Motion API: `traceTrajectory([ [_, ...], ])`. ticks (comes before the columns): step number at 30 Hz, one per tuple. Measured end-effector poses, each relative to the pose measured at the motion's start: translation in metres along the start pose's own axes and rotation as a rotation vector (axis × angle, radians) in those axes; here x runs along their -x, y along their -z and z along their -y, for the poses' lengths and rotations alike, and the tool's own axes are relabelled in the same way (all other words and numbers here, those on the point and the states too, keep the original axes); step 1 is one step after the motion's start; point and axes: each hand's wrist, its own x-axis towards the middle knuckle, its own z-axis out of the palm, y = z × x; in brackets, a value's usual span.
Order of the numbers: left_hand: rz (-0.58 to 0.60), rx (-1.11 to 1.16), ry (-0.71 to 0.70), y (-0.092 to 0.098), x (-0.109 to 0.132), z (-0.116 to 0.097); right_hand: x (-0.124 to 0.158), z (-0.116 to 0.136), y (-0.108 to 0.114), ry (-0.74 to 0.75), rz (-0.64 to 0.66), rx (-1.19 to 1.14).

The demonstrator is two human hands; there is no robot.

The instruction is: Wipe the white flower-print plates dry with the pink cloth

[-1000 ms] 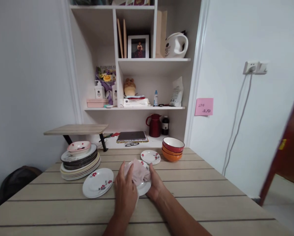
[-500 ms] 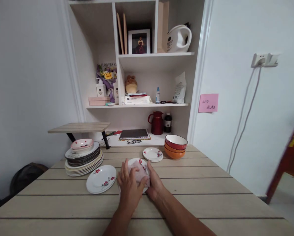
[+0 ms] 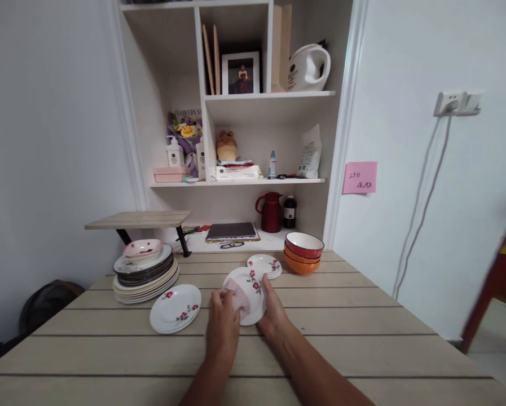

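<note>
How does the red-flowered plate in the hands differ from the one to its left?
The held white red-flowered plate is tilted up; the left plate lies flat on the wooden table. A pink cloth covers part of the held plate; the left plate is bare. Both share one pattern.

The paper wrap of the bouquet on the middle shelf carries printed capitals, "FLOWERS ST"; the shelf divider cuts off the rest. The pink sticky note on the right wall is handwritten: "250" above, and a second line too scrawled to read. Print on the white box, the white bag and the jug is too small to read.
</note>
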Motion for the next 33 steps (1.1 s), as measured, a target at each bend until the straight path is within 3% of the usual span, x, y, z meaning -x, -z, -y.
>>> traceTrajectory([
  [6, -0.303, 0.311, 0.003, 0.015, -0.012, 0.005, 0.004, -0.004, -0.002, -0.035, 0.005, 0.084],
  [8, -0.34, 0.39, -0.028, 0.019, -0.014, 0.005, 0.006, -0.008, -0.005, -0.046, 0.027, 0.082],
  [11, -0.157, 0.404, -0.159, 0.018, -0.015, 0.004, 0.006, -0.01, -0.007, -0.097, 0.071, 0.032],
  [13, 0.033, 0.266, -0.222, 0.015, -0.012, 0.002, 0.005, -0.009, -0.006, -0.136, 0.084, -0.004],
  [15, 0.109, 0.081, -0.185, 0.013, -0.009, 0.0, 0.003, -0.006, -0.003, -0.145, 0.096, -0.026],
  [18, 0.073, -0.059, -0.137, 0.012, -0.002, -0.003, 0.001, 0.001, 0.004, -0.091, 0.084, -0.038],
  [24, 0.214, -0.033, -0.344, 0.004, 0.004, -0.003, 0.002, 0.004, 0.008, -0.119, 0.061, -0.012],
  [27, 0.195, -0.023, -0.272, -0.005, -0.002, 0.003, 0.003, -0.001, 0.004, -0.154, 0.057, 0.005],
  [30, 0.104, -0.004, -0.143, -0.011, -0.008, 0.012, 0.006, -0.008, -0.001, -0.179, 0.06, 0.036],
  [33, 0.034, 0.047, -0.128, -0.013, -0.009, 0.018, 0.008, -0.013, -0.005, -0.194, 0.073, 0.055],
])
